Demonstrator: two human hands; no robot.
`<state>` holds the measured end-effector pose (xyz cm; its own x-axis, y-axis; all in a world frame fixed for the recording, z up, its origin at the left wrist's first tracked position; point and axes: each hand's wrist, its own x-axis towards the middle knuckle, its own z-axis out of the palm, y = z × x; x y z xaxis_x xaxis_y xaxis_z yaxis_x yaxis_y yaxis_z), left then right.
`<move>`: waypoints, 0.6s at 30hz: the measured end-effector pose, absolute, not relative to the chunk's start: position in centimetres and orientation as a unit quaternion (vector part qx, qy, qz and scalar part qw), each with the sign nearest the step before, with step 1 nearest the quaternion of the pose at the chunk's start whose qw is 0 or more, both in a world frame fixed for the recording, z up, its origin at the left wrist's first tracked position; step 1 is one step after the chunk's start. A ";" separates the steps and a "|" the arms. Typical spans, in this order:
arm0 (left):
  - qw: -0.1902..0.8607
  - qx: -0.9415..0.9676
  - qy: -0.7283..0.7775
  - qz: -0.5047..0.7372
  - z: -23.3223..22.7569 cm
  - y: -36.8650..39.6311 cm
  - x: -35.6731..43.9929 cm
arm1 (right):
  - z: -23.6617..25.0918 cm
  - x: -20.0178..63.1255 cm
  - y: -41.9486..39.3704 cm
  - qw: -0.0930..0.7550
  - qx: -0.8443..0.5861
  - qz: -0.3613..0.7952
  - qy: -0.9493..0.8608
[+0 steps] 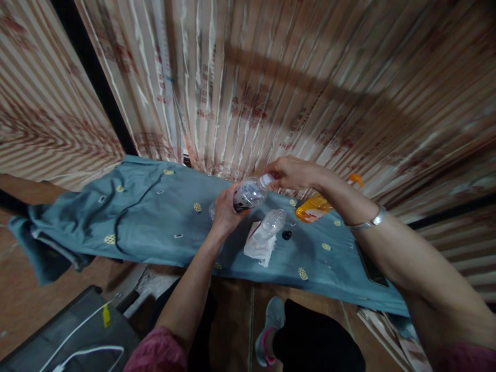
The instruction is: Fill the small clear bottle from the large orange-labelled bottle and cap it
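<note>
My left hand (pixel 225 209) grips the body of a clear plastic bottle (pixel 250 193), which is tilted on its side above the table. My right hand (pixel 290 173) pinches the white cap (pixel 266 180) at the bottle's neck. A silver bracelet (pixel 368 221) sits on my right wrist. Just below the held bottle, a second clear bottle (pixel 270 225) lies on a white tissue (pixel 259 249). A small black cap (pixel 287 235) rests on the cloth beside it.
A blue-grey patterned cloth (pixel 151 217) covers the low table. An orange bottle (pixel 315 206) lies behind my right forearm. A dark phone (pixel 372 267) rests at the cloth's right. Striped curtains hang behind. A dark case with white cable (pixel 83 336) stands lower left.
</note>
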<state>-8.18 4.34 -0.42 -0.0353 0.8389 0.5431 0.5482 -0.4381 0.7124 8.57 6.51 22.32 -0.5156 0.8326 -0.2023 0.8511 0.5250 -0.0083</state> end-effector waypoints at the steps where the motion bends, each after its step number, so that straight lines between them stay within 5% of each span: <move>1: 0.141 0.677 0.513 0.509 -0.5 4.4 -8.2 | 22.2 8.5 6.6 0.091 0.490 -0.057 0.865; 18: 0.186 0.622 0.529 0.547 -1.4 5.1 -8.5 | 20.0 8.0 7.4 0.023 0.507 -0.054 0.860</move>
<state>-8.45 5.13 -1.41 -0.1575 0.8609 0.4838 0.4553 -0.3714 0.8092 8.01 7.38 19.99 -0.4854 0.8693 -0.0937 0.8741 0.4806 -0.0702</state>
